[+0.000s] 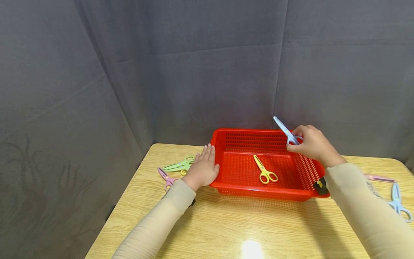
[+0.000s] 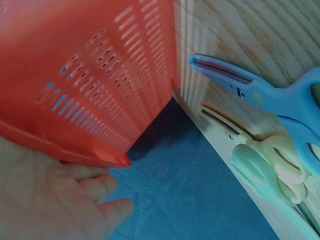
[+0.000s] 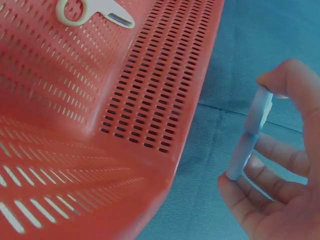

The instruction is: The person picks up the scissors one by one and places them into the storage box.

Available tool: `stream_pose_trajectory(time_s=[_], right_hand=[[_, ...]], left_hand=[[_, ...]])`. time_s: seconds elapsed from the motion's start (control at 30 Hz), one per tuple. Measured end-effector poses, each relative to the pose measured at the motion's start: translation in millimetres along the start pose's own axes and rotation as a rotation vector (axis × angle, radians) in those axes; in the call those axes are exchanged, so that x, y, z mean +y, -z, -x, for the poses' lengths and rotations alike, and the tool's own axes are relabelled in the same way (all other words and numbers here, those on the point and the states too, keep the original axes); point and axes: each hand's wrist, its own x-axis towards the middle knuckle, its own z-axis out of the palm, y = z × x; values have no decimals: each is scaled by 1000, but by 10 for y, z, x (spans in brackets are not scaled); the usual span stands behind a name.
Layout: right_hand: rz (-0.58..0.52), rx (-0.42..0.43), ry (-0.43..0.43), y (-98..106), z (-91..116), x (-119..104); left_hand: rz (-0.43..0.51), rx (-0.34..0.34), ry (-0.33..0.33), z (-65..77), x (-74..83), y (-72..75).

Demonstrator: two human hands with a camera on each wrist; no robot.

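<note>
My right hand (image 1: pixel 312 145) pinches a pair of light blue scissors (image 1: pixel 284 130) by the handle loops, above the back right of a red plastic basket (image 1: pixel 245 187). In the right wrist view the scissors (image 3: pixel 252 130) show edge-on between thumb and fingers, beyond the basket's rim. Inside the basket a pair of yellow scissors (image 1: pixel 266 172) lies on the perforated floor. With fingers straight, my left hand (image 1: pixel 203 169) rests on the basket's left rim; the left wrist view shows its fingers (image 2: pixel 95 185) just under that rim.
Left of the basket lie green scissors (image 1: pixel 178 166), purple scissors (image 1: pixel 165 178) and a partly hidden yellow pair (image 1: pixel 183 172). At the table's right are pink scissors (image 1: pixel 380 178), partly hidden by the right sleeve, and another blue pair (image 1: pixel 398 203). A grey curtain (image 1: pixel 210 82) hangs behind the table.
</note>
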Motion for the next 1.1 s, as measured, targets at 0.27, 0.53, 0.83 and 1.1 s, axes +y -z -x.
stream_pose_trajectory(time_s=[0.27, 0.53, 0.83, 1.1], right_hand=[[21, -45, 32, -79, -43, 8], [33, -143, 50, -108, -111, -3], [55, -206, 120, -165, -148, 10], [123, -279, 174, -190, -191, 76]], left_hand=[[0, -13, 4, 20, 4, 9], [2, -5, 2, 25, 11, 18], [5, -1, 4, 47, 21, 0], [3, 3, 6, 47, 30, 10]])
